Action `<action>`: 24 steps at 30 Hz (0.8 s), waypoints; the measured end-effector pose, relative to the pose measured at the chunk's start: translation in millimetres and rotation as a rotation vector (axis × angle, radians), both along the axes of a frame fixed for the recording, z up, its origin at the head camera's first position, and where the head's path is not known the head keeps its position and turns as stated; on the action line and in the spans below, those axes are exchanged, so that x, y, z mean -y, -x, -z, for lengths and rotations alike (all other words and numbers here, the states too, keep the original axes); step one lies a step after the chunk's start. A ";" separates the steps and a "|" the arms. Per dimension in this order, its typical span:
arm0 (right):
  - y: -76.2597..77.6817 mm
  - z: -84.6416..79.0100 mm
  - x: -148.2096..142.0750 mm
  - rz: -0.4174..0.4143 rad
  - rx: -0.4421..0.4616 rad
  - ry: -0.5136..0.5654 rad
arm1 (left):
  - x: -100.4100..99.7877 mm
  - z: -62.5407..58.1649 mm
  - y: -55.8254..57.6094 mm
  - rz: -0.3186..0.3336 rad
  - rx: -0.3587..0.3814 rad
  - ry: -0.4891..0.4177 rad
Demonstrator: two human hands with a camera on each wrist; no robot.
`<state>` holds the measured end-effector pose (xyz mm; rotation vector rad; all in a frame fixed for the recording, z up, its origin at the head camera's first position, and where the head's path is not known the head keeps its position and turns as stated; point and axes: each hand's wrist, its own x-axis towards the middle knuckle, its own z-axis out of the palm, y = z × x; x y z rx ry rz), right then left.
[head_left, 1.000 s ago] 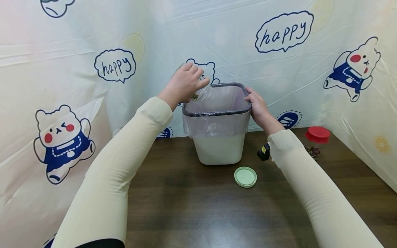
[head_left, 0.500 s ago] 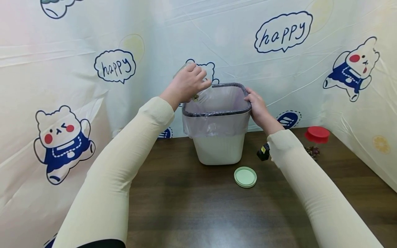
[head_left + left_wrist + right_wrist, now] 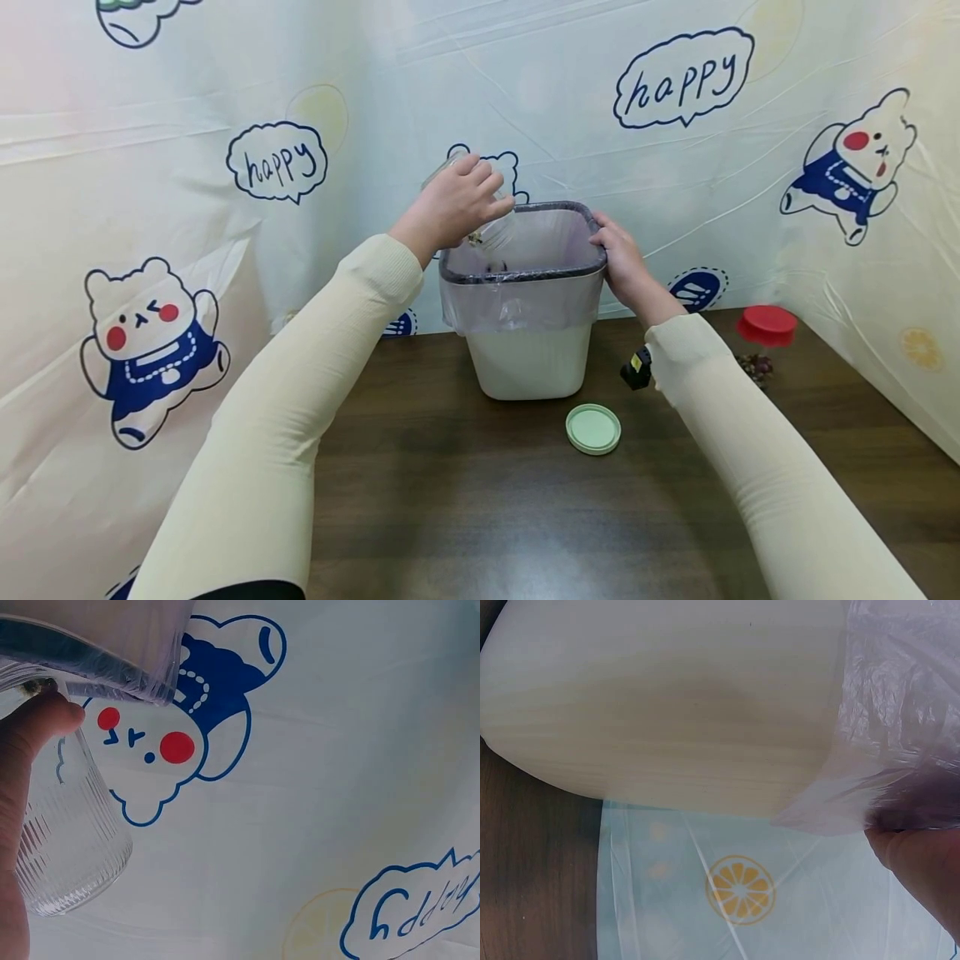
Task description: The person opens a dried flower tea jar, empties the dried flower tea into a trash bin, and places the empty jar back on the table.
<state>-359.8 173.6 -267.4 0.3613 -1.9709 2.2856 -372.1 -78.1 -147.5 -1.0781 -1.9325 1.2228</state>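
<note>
My left hand (image 3: 453, 204) grips a clear ribbed glass jar (image 3: 79, 840) over the left side of the bin. The jar is tilted, its mouth lower than its base, with some greenish dried bits (image 3: 475, 239) near the mouth. Small dark bits (image 3: 496, 267) show below it, inside the bin. With my right hand (image 3: 624, 260) I hold the right rim of the pale waste bin (image 3: 531, 362). A translucent bag (image 3: 900, 712) lines the bin and folds over its rim. My right fingertips are partly hidden.
A light green round lid (image 3: 593, 429) lies on the dark wooden table (image 3: 480, 508) before the bin. Farther right stands a container with a red lid (image 3: 767, 325) and dark dried contents, partly behind my sleeve. A printed curtain (image 3: 390, 92) hangs close behind the bin.
My left hand has shifted slightly right with the jar, which tips a little further. Dark bits now show below its mouth. My right hand stays on the bin's rim.
</note>
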 end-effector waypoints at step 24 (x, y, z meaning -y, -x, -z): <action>0.7 -0.7 0.3 0.013 0.016 0.002 | -4.5 0.8 3.8 0.160 -0.188 0.170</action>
